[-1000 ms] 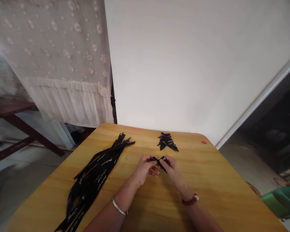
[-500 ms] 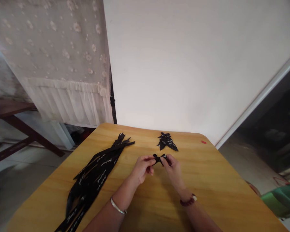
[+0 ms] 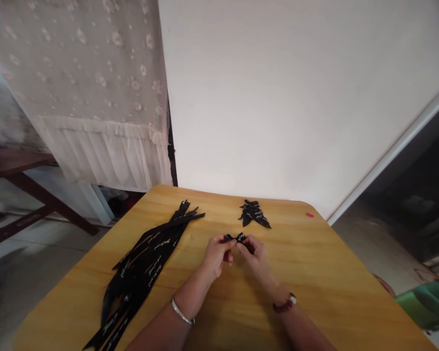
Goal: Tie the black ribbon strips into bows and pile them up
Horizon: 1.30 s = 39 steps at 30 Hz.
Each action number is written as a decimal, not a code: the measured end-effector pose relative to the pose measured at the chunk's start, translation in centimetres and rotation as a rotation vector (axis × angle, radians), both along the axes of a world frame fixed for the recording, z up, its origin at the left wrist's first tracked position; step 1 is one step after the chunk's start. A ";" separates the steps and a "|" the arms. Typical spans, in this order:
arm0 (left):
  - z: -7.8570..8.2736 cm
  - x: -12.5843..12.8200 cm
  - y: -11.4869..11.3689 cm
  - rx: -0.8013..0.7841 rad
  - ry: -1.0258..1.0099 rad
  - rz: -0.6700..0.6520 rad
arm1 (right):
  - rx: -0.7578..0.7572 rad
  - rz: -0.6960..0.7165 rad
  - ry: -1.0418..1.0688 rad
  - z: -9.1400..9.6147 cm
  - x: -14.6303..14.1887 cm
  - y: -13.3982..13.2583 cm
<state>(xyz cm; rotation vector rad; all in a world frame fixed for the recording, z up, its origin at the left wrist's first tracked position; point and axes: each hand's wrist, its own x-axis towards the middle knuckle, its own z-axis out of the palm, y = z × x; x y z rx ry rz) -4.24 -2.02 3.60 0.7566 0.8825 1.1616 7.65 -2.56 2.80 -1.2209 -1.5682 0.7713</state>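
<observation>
Both my hands are raised above the middle of a yellow wooden table. My left hand and my right hand pinch a small black ribbon bow between their fingertips, and the fingers hide part of it. To the left of my left hand lies a long bundle of black ribbon strips with white script. A small heap of black printed ribbon pieces sits beyond my hands near the far edge.
A small red object lies near the table's far right corner. A lace curtain and a white wall stand behind the table. A dark wooden bench is at left, and a green object is low at right.
The small black ribbon bow has shifted a little left and now looks narrower between my fingers. My hands have stayed close together over the same spot.
</observation>
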 end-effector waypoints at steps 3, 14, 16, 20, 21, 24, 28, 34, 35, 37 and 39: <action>0.0 -0.4 0.2 -0.032 -0.041 0.016 | 0.015 0.031 -0.003 0.1 0.5 0.2; -0.3 0.1 -0.3 0.014 0.180 -0.244 | -0.022 0.108 0.010 0.7 0.7 0.1; -0.2 0.2 -0.4 0.031 0.206 -0.285 | -0.029 0.094 -0.011 0.5 0.6 0.1; -0.3 0.1 -0.4 0.059 0.167 -0.316 | -0.125 0.077 0.089 0.4 0.3 0.2; -0.3 0.1 -0.4 0.055 0.156 -0.313 | -0.133 0.074 0.111 0.5 0.3 0.2; -0.3 0.1 -0.2 0.016 0.131 -0.245 | -0.103 0.013 0.161 0.7 0.5 0.3; -0.2 0.0 0.0 -0.025 0.106 -0.101 | -0.162 -0.130 0.182 0.6 1.1 0.5; -0.1 0.1 0.0 -0.011 0.104 -0.084 | -0.143 0.024 0.082 0.1 1.1 0.7; -0.1 0.1 0.0 -0.013 0.100 -0.094 | -0.118 0.026 0.055 0.1 1.0 0.6; -0.2 0.0 -0.1 -0.024 0.086 -0.108 | -0.078 0.019 0.030 0.2 0.8 0.5; -0.3 -0.1 0.0 -0.038 0.074 -0.119 | -0.062 0.028 0.034 0.3 0.7 0.4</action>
